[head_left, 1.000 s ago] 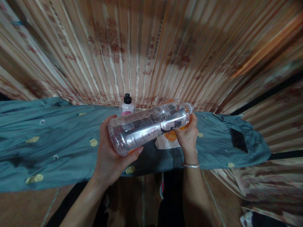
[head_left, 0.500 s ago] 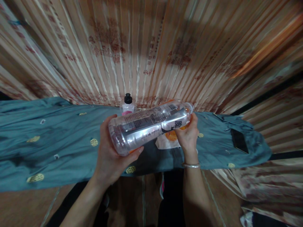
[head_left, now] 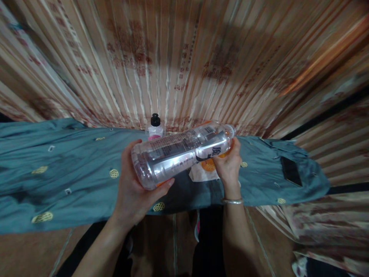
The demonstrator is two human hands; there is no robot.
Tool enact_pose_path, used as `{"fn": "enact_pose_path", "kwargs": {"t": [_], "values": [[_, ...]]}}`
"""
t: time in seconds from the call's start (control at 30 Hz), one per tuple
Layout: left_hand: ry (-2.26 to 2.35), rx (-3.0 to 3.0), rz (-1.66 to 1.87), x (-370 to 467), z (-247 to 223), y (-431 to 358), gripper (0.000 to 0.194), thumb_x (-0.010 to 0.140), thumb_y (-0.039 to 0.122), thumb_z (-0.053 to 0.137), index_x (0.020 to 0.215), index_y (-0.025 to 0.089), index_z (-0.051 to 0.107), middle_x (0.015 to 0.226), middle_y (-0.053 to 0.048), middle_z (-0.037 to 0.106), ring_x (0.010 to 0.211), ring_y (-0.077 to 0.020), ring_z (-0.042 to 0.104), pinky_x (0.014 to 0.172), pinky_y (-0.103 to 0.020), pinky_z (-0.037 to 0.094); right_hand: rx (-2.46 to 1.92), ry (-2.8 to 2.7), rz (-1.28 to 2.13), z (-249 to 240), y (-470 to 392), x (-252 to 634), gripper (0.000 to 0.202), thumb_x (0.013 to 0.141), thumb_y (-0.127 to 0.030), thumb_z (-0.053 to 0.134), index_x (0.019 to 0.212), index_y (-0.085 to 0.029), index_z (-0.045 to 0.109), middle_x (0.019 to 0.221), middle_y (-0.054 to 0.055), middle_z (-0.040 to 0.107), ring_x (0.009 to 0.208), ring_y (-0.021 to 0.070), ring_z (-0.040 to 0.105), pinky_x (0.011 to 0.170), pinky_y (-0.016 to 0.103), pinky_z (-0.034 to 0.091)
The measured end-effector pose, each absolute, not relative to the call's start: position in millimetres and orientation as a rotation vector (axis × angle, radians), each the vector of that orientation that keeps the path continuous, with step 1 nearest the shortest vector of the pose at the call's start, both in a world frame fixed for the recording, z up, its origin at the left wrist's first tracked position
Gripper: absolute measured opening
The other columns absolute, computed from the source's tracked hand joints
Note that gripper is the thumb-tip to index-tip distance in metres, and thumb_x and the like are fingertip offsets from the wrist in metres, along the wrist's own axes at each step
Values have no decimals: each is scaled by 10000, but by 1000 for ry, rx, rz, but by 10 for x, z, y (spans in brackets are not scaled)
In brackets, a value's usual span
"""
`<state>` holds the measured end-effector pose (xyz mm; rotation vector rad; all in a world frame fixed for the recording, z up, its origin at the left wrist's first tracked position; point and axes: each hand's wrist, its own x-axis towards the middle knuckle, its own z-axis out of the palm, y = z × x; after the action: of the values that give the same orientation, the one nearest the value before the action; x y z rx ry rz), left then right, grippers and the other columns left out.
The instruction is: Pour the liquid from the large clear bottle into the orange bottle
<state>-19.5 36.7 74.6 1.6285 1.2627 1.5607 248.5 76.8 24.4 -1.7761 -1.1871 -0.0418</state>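
Note:
A large clear plastic bottle (head_left: 181, 154) with a silver printed label is held tilted above the cloth, its neck up and to the right. My left hand (head_left: 135, 188) grips the base end, with the thumb along the near side. Around the neck end, my right hand (head_left: 229, 159) is closed, and its wrist wears a bangle. Behind the bottle stands a small squeeze bottle (head_left: 155, 126) with a black cap and a pink label. A white packet with an orange print (head_left: 204, 172) lies under the bottle, partly hidden by it and by my right hand.
A narrow surface is covered by a teal cloth (head_left: 77, 165) with yellow pineapple prints. On its right end lies a dark phone (head_left: 291, 171). A pleated curtain (head_left: 173, 69) hangs right behind the surface. Below the near edge are my legs and a tiled floor (head_left: 161, 246).
Almost nothing differs. Both hands keep the same hold on the bottle, and the whole view has shifted only very slightly.

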Motion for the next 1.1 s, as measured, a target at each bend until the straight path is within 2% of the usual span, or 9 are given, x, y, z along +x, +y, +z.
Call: {"fn": "enact_pose_path", "kwargs": {"t": [0.2,0.43,0.63,0.83,0.97,1.1], "values": [[1275,1682,1503,-216,746,358,819,672,353,895,1383,329,490,1287,-42,686,1084,-294,778,949,-490,683,-1754,-1194,-70,248,771,2483,803,685,-388,750,1432,-210,517,1234,137,785,1057,359,773,916,490,620],[1286,1635,1540,-191,757,354,830,647,360,911,1365,288,503,1258,-62,705,1055,-307,780,930,-497,681,-1776,-1185,-34,251,770,2484,825,688,-401,750,1446,-197,495,1239,156,775,1070,370,767,934,499,609],[1277,1600,1518,-185,774,344,803,648,338,877,1357,334,499,1264,-50,703,1082,-310,781,948,-507,686,-1773,-1189,-31,242,773,2491,824,684,-412,748,1439,-200,496,1247,155,773,1073,377,765,930,507,610],[1264,1633,1491,-203,781,350,832,648,332,906,1365,302,486,1271,-59,699,1073,-305,780,951,-509,683,-1784,-1175,-26,262,766,2475,840,677,-375,727,1458,-181,488,1228,163,775,1072,377,765,942,523,612],[1251,1609,1549,-196,749,365,859,613,361,932,1351,292,499,1247,-56,715,1049,-304,783,918,-514,687,-1782,-1182,-32,252,771,2478,828,683,-394,730,1451,-190,499,1226,154,777,1072,375,765,951,528,611],[1246,1636,1550,-195,723,361,851,641,364,917,1380,301,500,1258,-57,719,1049,-307,780,913,-512,689,-1765,-1188,-42,236,778,2488,829,696,-405,736,1457,-189,488,1248,162,765,1091,379,759,956,539,610]]}}
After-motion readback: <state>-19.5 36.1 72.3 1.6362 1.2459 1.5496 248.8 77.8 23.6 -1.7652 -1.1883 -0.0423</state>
